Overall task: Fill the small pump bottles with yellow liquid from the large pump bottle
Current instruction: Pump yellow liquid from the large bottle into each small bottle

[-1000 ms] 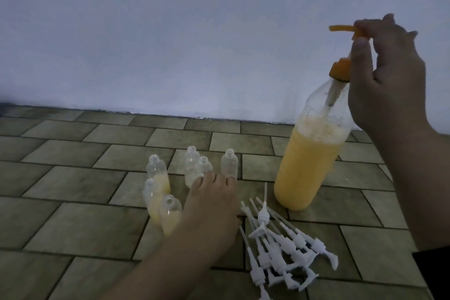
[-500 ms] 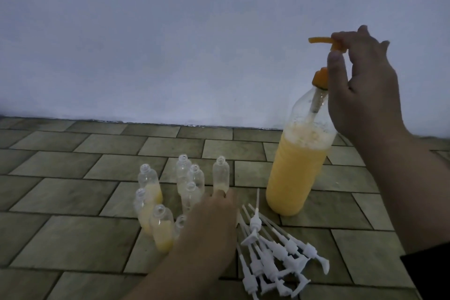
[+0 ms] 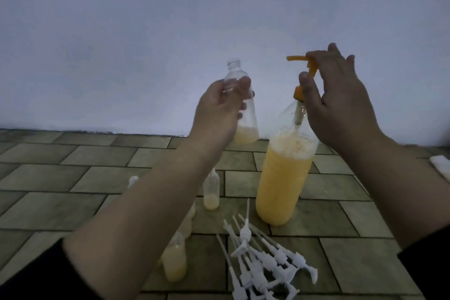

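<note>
The person is wearing dark sleeves [image 3: 428,270] pushed up past the forearms, leaving both forearms and hands bare.

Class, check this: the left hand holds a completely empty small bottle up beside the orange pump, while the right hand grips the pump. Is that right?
Not quite. In the head view the small bottle in the left hand has some yellow liquid at its bottom. The right hand does grip the orange pump.

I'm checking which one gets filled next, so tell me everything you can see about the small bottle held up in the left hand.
The small bottle is clear, plastic-looking, with a narrow threaded neck and an open mouth, no pump fitted. A shallow layer of yellow liquid sits at its bottom; the rest is empty. It is lifted off the floor, roughly upright and slightly tilted, left of the large pump bottle's orange spout. The left hand grips its upper body, thumb across the front. Nothing else touches it.
</note>
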`<state>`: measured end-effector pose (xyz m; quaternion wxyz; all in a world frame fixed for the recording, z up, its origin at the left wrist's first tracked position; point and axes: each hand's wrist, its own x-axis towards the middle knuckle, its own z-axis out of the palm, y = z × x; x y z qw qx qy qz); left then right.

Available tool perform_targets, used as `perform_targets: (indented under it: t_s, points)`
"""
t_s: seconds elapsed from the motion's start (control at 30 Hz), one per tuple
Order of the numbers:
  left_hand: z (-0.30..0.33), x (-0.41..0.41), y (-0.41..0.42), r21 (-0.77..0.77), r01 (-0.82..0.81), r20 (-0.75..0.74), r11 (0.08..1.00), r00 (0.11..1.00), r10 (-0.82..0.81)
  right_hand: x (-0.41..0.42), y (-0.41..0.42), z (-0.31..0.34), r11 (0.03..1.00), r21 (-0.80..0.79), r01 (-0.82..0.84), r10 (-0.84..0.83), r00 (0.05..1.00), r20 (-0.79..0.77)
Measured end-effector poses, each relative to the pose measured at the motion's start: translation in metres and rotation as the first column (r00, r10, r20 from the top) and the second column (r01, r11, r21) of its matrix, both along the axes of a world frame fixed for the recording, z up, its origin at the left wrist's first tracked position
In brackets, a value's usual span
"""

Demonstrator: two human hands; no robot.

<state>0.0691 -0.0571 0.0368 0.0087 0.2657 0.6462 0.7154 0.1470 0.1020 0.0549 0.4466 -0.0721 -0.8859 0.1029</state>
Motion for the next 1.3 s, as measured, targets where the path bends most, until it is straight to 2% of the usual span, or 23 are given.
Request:
perform_targets:
  t_s: [0.07, 0.13, 0.23, 0.57, 0.63, 0.73, 0.8, 0.93, 1.07, 1.3]
  points:
    - [0.0, -0.01, 0.013, -0.24, -0.028, -0.194, 0.97, 0.981, -0.019, 0.0, -0.003, 0.0, 1.0, -0.011, 0.002, -0.002, 1.0, -0.005]
    - [-0.003, -0.019, 0.021, -0.419, -0.053, -0.32, 0.906, 0.943, -0.093, 0.001, -0.004, -0.001, 1.0, -0.025, 0.003, -0.004, 1.0, -0.008]
    - [-0.003, -0.027, 0.028, -0.518, -0.095, -0.405, 0.85, 0.903, -0.146, 0.002, -0.005, -0.001, 1.0, -0.024, 0.009, -0.009, 1.0, -0.006]
    - [0.02, -0.02, 0.034, -0.405, -0.222, -0.576, 0.887, 0.816, -0.059, -0.004, -0.001, -0.008, 1.0, -0.019, 0.004, -0.006, 0.998, -0.066]
    - [0.024, -0.021, 0.031, -0.404, -0.312, -0.654, 0.86, 0.756, -0.033, -0.003, -0.004, -0.007, 1.0, -0.028, 0.011, -0.013, 0.997, -0.071]
    - [0.031, -0.023, 0.028, -0.401, -0.484, -0.796, 0.778, 0.604, -0.034, -0.004, -0.009, -0.008, 0.997, -0.056, 0.046, -0.05, 0.996, -0.074]
    - [0.031, -0.022, 0.029, -0.394, -0.546, -0.837, 0.74, 0.546, -0.042, -0.006, -0.013, -0.014, 0.997, -0.052, 0.05, -0.054, 0.996, -0.075]
    - [0.022, -0.018, 0.03, -0.408, -0.561, -0.845, 0.721, 0.53, -0.065, -0.004, -0.016, -0.024, 0.998, -0.053, 0.032, -0.035, 0.998, -0.058]
    - [0.037, -0.02, 0.026, -0.389, -0.573, -0.859, 0.722, 0.509, -0.06, 0.001, -0.015, -0.007, 0.998, -0.054, 0.009, -0.013, 0.997, -0.071]
    - [0.029, -0.017, 0.036, -0.381, -0.571, -0.867, 0.727, 0.493, -0.067, -0.006, -0.008, -0.027, 0.992, -0.106, 0.062, -0.073, 0.992, -0.103]
